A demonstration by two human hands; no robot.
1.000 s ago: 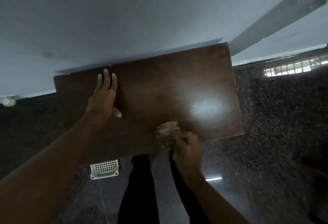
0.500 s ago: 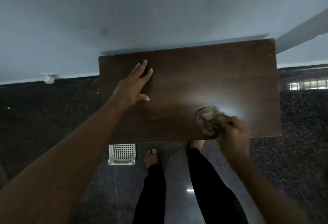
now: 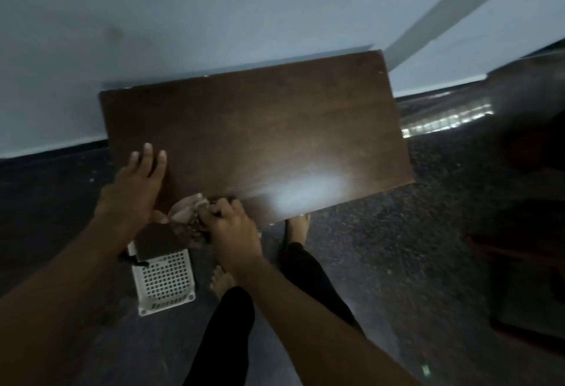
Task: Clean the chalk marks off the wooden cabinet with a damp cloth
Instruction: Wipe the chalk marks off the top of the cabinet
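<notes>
The dark brown wooden cabinet top (image 3: 275, 128) stands against a pale wall, seen from above, with a bright glare patch near its front right. My left hand (image 3: 134, 183) lies flat on its front left part, fingers spread. My right hand (image 3: 232, 229) is closed around a crumpled brownish cloth (image 3: 188, 222) pressed at the front left edge, just beside my left hand. Faint pale smears show near the glare; I cannot tell whether they are chalk.
A white perforated plastic basket (image 3: 165, 284) sits on the dark speckled floor below the front left corner. My bare feet (image 3: 221, 281) and black trouser legs stand in front of the cabinet. A dark piece of furniture (image 3: 526, 202) fills the right side.
My right hand has carried the cloth from the front right of the top to the front left edge. My left hand has slid nearer to the front left corner.
</notes>
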